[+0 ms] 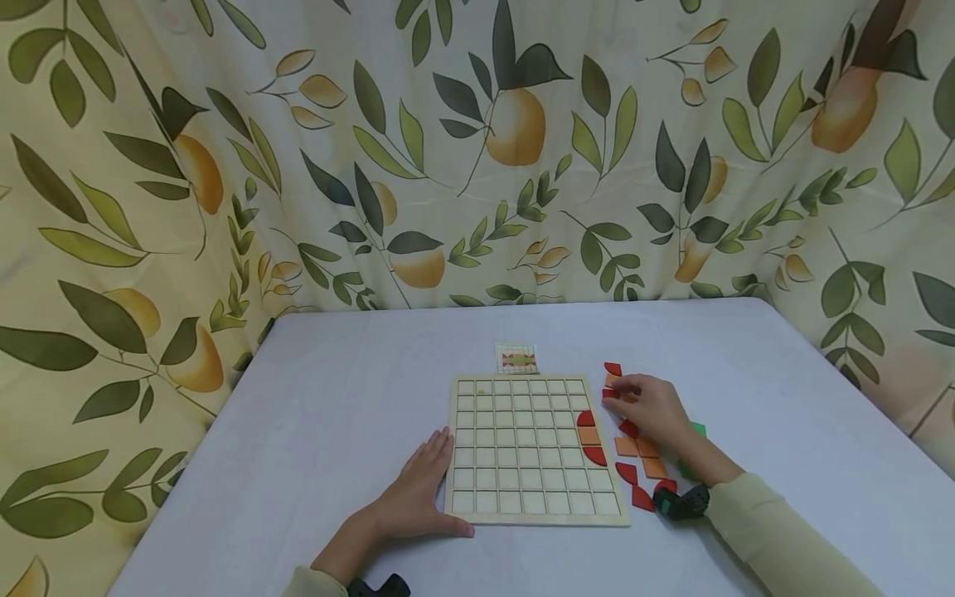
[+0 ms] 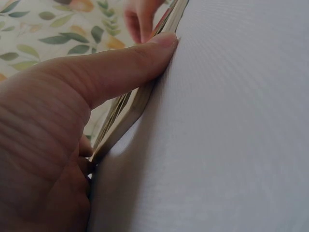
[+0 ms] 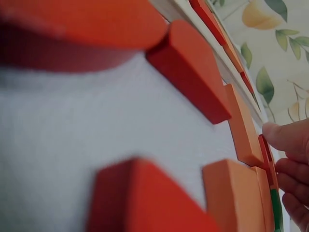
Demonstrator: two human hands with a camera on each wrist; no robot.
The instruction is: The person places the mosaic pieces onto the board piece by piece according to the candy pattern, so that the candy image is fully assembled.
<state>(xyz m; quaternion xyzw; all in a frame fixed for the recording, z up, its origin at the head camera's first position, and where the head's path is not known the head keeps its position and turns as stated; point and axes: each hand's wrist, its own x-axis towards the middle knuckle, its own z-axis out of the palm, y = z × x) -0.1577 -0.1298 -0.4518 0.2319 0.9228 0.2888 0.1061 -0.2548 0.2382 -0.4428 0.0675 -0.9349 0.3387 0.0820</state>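
My left hand (image 1: 421, 487) rests at the front left corner of a pale wooden grid board (image 1: 516, 482), its straight fingers along the left side. In the left wrist view the thumb (image 2: 130, 65) lies against the board's edge. Right of the board, my right hand (image 1: 651, 408) has thumb and index finger at either side of a small red piece (image 1: 608, 394), seemingly pinching it. The fingertips' contact is hidden in the right wrist view. In the board's right column sit a red piece (image 1: 585, 419), an orange square (image 1: 588, 436) and another red piece (image 1: 595, 456).
A small pattern card (image 1: 516, 359) lies behind the board. Beyond the right hand is a red quarter-round piece (image 1: 613, 368). Several loose pieces, including an orange square (image 1: 626, 447), a red piece (image 1: 627, 473) and a green piece (image 1: 698, 429), lie around the right forearm.
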